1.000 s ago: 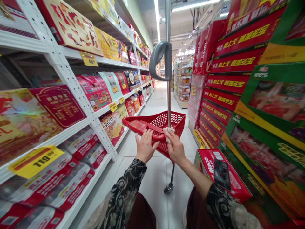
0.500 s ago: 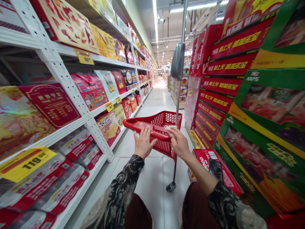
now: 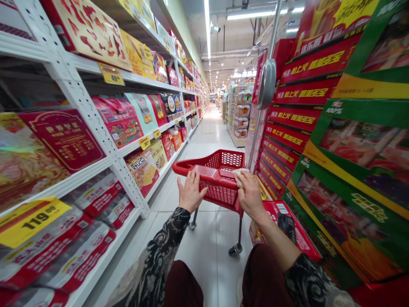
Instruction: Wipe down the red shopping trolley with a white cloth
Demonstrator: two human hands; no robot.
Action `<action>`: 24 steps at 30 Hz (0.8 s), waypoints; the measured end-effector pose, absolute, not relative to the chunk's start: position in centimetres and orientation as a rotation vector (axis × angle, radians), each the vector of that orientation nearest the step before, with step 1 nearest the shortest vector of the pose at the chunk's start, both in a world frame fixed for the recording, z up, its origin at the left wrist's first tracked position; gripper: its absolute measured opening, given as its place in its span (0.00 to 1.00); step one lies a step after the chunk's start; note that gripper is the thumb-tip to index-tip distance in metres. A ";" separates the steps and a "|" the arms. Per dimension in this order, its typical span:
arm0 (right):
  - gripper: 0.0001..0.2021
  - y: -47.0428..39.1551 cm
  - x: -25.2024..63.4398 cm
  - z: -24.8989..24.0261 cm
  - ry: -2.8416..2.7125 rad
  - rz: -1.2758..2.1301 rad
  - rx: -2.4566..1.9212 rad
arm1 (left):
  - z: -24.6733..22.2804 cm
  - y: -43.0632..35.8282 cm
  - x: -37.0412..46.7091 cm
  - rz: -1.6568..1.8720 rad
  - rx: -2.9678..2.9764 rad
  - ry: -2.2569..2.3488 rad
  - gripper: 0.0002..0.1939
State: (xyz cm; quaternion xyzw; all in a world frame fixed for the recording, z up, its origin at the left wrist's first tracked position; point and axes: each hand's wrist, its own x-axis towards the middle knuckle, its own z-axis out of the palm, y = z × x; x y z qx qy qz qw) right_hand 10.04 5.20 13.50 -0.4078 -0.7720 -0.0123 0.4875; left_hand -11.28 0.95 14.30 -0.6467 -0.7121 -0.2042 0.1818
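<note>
A small red plastic shopping cart point(image 3: 220, 201) stands in front of my knees, with a basket of lattice walls. My left hand point(image 3: 191, 192) lies on the left part of its handle, fingers stretched forward and thumb out to the side. At the handle's right end, my right hand point(image 3: 251, 194) presses a crumpled white cloth point(image 3: 239, 175) against the red plastic. Whether the cloth is fabric or paper I cannot tell. Behind the right hand rises a metal pole with a grey, rounded piece point(image 3: 267, 84); its lower end is hard to make out.
White shelves point(image 3: 128, 149) full of boxed snacks run along the left. Stacked red drink cartons point(image 3: 294, 113) and green juice boxes point(image 3: 354, 170) line the right. A dark phone point(image 3: 286, 227) lies on a red box point(image 3: 303, 243) beside my right forearm. A tiled aisle point(image 3: 211, 128) leads ahead.
The cart has turned and shifted slightly right, so a second wheel now shows at left. My right hand moved right with the cloth. The pole went right and now leans.
</note>
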 end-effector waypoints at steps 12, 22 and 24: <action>0.21 7.3 12.4 13.3 -1.859 -0.027 -1.021 | 15.1 1.0 -8.8 -0.614 -1.892 -1.953 0.27; 0.24 6.8 10.7 13.1 -1.790 -0.136 -1.138 | 15.5 0.9 -8.9 -0.709 -1.865 -2.031 0.28; 0.25 5.6 8.7 13.1 -1.883 -0.168 -1.106 | 15.7 1.4 -9.9 -0.693 -1.824 -2.143 0.31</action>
